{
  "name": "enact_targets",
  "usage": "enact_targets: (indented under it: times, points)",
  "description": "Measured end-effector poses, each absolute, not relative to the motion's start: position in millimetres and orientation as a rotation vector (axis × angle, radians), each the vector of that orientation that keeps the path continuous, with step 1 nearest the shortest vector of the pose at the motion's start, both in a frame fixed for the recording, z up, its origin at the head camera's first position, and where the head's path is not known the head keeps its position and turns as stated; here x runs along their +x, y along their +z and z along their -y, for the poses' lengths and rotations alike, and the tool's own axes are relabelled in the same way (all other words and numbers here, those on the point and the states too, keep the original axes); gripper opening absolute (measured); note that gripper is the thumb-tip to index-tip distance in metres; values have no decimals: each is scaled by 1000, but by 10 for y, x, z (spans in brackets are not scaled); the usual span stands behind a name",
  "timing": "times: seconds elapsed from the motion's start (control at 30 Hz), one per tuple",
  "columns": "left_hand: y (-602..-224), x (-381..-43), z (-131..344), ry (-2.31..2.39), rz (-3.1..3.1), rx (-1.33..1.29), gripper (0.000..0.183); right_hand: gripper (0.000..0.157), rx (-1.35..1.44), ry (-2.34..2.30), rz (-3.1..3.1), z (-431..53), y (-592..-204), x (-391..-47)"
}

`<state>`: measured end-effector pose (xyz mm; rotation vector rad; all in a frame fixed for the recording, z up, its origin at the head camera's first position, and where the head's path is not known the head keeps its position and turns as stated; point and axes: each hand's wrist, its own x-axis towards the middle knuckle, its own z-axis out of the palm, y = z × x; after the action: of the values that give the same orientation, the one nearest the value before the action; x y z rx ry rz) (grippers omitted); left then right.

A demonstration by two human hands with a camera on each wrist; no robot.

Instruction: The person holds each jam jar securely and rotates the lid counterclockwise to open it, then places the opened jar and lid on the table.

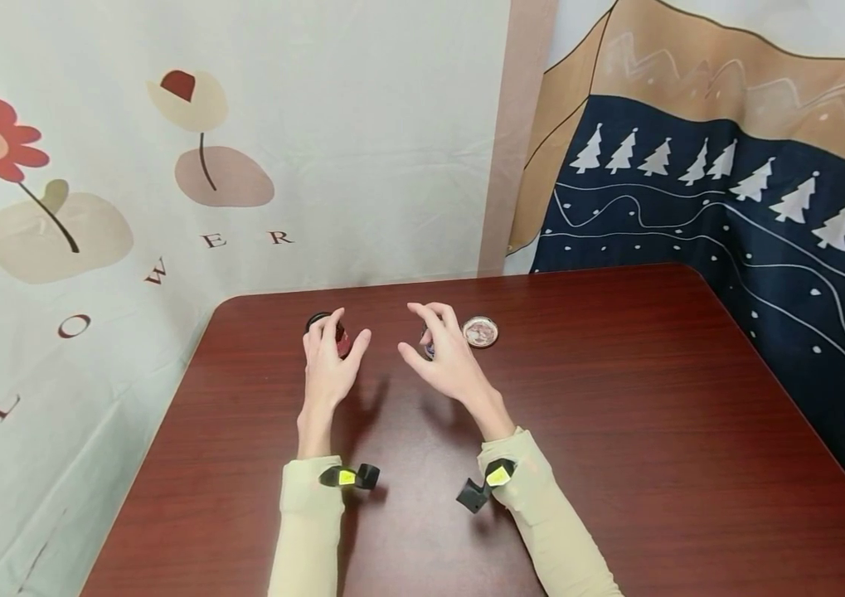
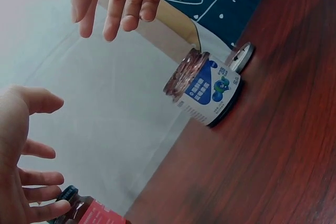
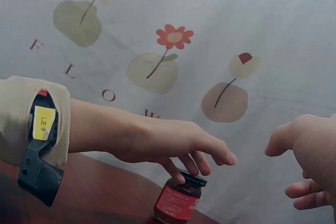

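Behind the reddish table (image 1: pixel 638 414) hang a flowered sheet (image 1: pixel 303 141) and, seemingly, a navy curtain (image 1: pixel 758 240).

From my head view I look forward and down, farthest back, over the desk (image 1: pixel 616 414) to its far edge and both far corners. My left-wrist view sits low and close, tipped sideways, facing the blue-and-white jar (image 2: pixel 210 88); my right-wrist view faces left across the left hand (image 3: pixel 176 140). Both wrist views share the red-labelled jar (image 3: pixel 176 203).
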<state>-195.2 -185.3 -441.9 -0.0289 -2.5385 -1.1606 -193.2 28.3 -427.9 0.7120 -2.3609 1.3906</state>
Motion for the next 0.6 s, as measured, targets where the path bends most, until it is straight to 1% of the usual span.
enact_targets:
  times: [0.37, 0.6]
  points:
    - [-4430, -1933, 1966, -1166, 2544, 47, 66, 59, 736, 1340, 2421, -202, -4272, -1934]
    - [-4417, -1934, 2035, -1178, 2518, 74, 63, 58, 783, 1341, 2407, -139, -4220, -1936]
